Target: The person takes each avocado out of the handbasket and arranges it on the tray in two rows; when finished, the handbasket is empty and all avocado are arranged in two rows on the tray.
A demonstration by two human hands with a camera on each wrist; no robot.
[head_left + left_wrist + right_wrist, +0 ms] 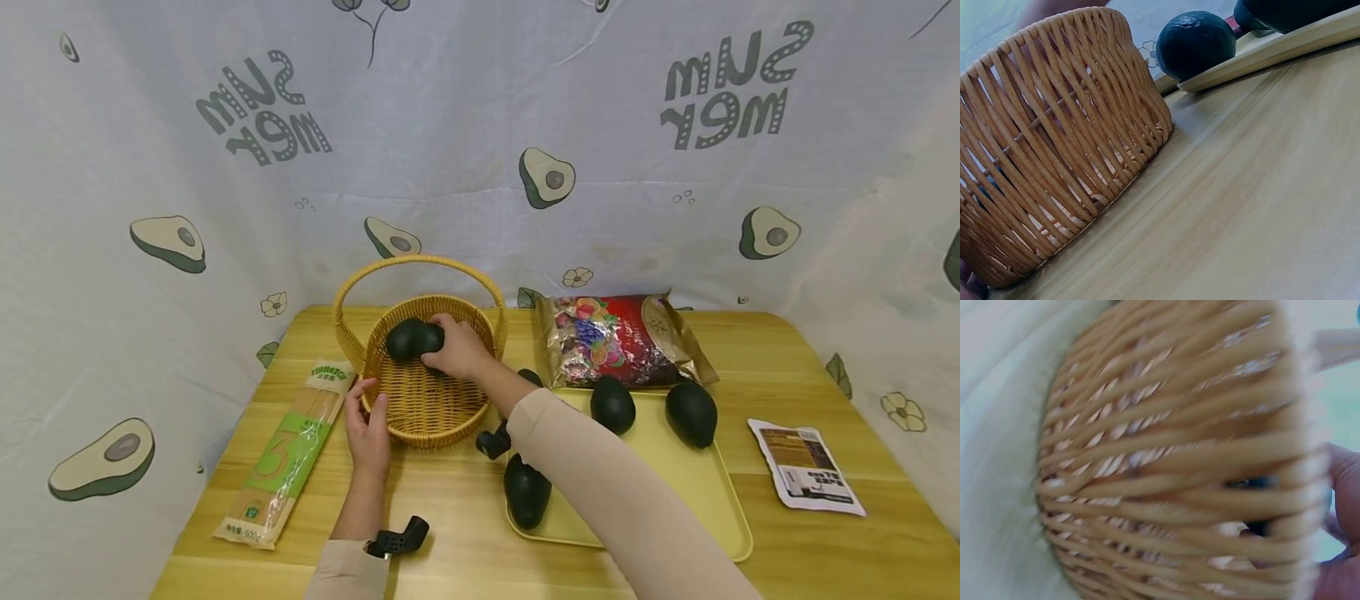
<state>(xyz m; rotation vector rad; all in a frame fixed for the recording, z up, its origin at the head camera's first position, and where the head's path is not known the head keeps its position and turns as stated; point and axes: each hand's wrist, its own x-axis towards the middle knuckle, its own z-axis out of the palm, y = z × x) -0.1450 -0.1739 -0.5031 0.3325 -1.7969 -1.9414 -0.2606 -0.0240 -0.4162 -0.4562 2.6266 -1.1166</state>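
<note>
My right hand (pixel 459 348) reaches inside a round wicker basket (pixel 420 435) and holds a dark green avocado (pixel 431 337) by its right end. Beside it in the basket lies another dark avocado (pixel 405 341), the two overlapping in the head view. With fingers and thumb at the left front rim, my left hand (pixel 367 429) holds the basket, whose tall handle (pixel 420 260) arches above. Slatted basket wall (pixel 1066 131) fills much of the left wrist view. Through the blurred weave (pixel 1172 450) in the right wrist view, part of a dark avocado shows, with the right hand (pixel 1344 519) at the edge.
To the right, a pale yellow tray (pixel 675 492) carries several avocados, one (pixel 527 492) near its left edge. A shiny fruit-printed bag (pixel 622 340) lies behind it. A noodle packet (pixel 288 458) lies left of the basket, and a white-edged pouch (pixel 806 467) far right.
</note>
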